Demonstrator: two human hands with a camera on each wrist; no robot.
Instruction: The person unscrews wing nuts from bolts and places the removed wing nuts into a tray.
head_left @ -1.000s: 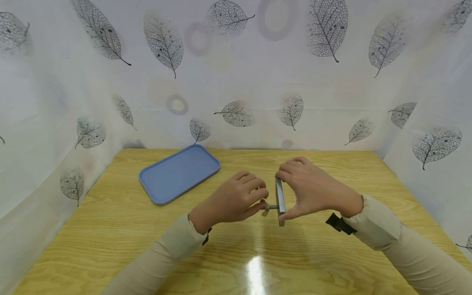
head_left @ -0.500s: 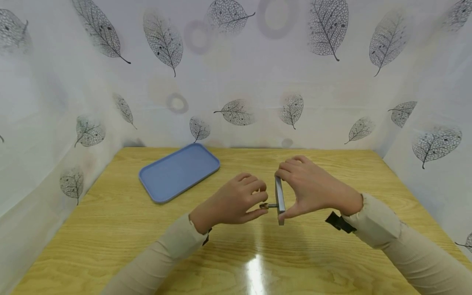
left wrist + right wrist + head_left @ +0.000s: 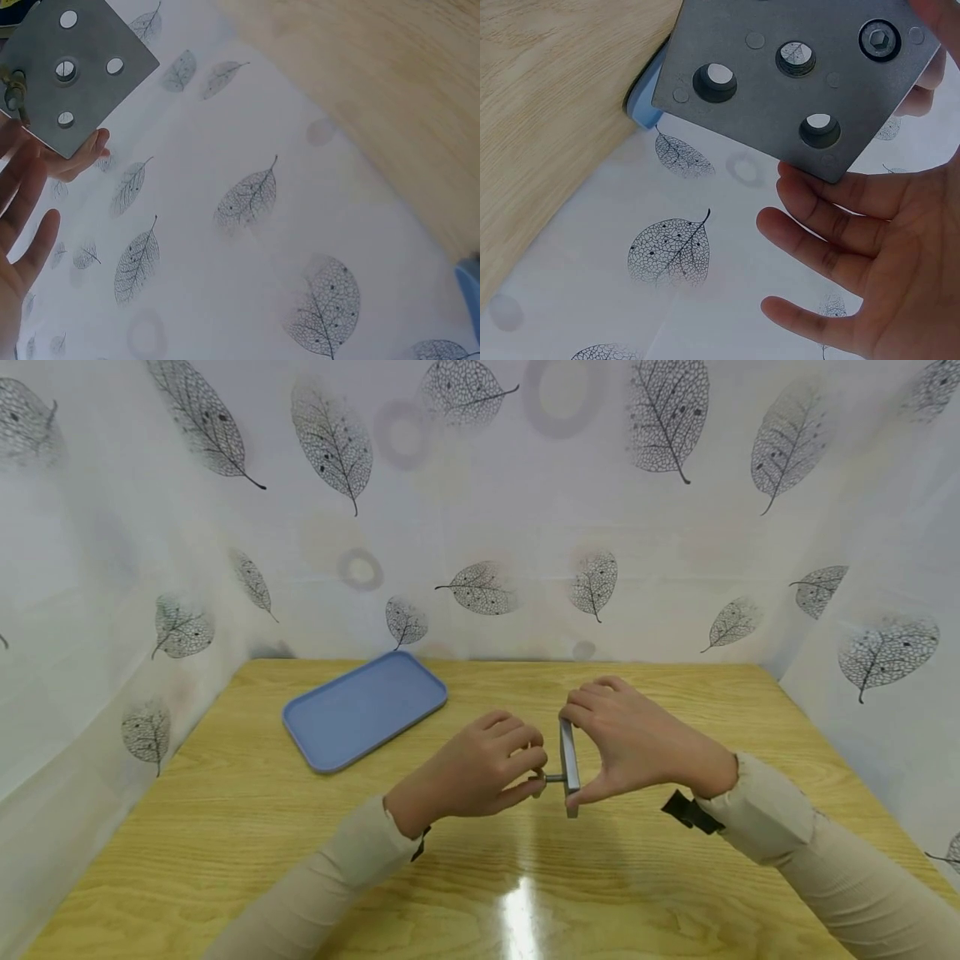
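A square grey metal plate (image 3: 570,760) stands on edge above the table, gripped by my right hand (image 3: 637,739) between the thumb below and the fingers above. Several round holes pierce the plate (image 3: 772,97). In one corner hole sits a hex socket bolt head (image 3: 879,40). The bolt's shank (image 3: 555,778) sticks out of the plate's left face and carries a brass-coloured wing nut (image 3: 15,91). My left hand (image 3: 480,768) pinches the wing nut with thumb and fingertips, partly covering it in the head view.
A blue rectangular tray (image 3: 367,710) lies at the back left of the wooden table (image 3: 420,893). White leaf-printed cloth (image 3: 495,527) hangs behind the table and along both sides.
The wing nut has turned on the bolt between my left fingers, which loosened around it and closed again. My right hand and the plate have stayed in place.
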